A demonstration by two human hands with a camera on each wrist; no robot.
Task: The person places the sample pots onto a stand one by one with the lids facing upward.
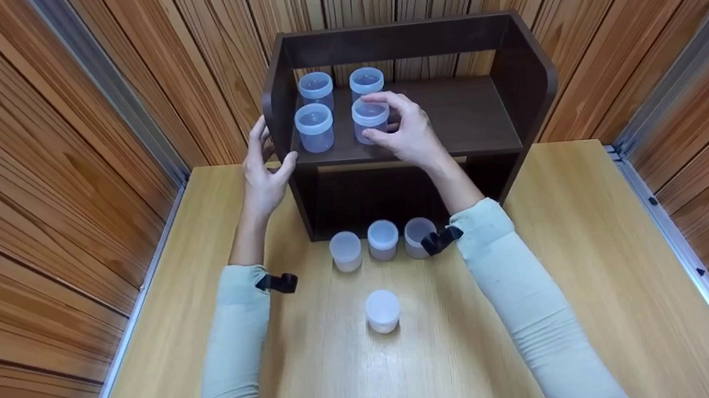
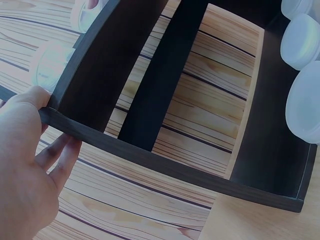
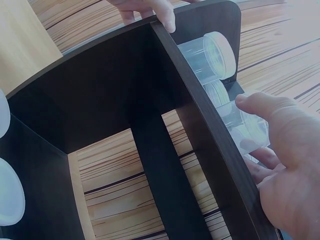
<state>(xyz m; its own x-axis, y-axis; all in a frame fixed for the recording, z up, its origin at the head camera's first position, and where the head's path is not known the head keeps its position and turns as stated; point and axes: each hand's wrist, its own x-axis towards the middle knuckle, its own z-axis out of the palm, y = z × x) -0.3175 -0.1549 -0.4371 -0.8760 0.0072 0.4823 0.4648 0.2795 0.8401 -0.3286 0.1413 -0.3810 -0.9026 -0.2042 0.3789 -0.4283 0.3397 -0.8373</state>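
Observation:
My right hand (image 1: 411, 132) holds a clear plastic jar (image 1: 368, 117) with a pale screw lid between thumb and fingers. That jar is upright at the front of the upper board of a dark brown shelf (image 1: 455, 112). Behind it stands a similar jar (image 1: 366, 79); to its left are a front jar (image 1: 314, 123) and a back jar (image 1: 316, 88). With thumb in front and fingers round the outside, my left hand (image 1: 266, 184) grips the shelf's left side panel. The right wrist view shows the right thumb (image 3: 260, 104) against the held jar.
Before the shelf, three lidded jars, left (image 1: 346, 250), middle (image 1: 383, 240) and right (image 1: 417, 237), stand in a row on the wooden table (image 1: 169, 340). Another jar (image 1: 382, 310) stands nearer me. Wood-patterned walls (image 1: 218, 70) enclose the back and sides.

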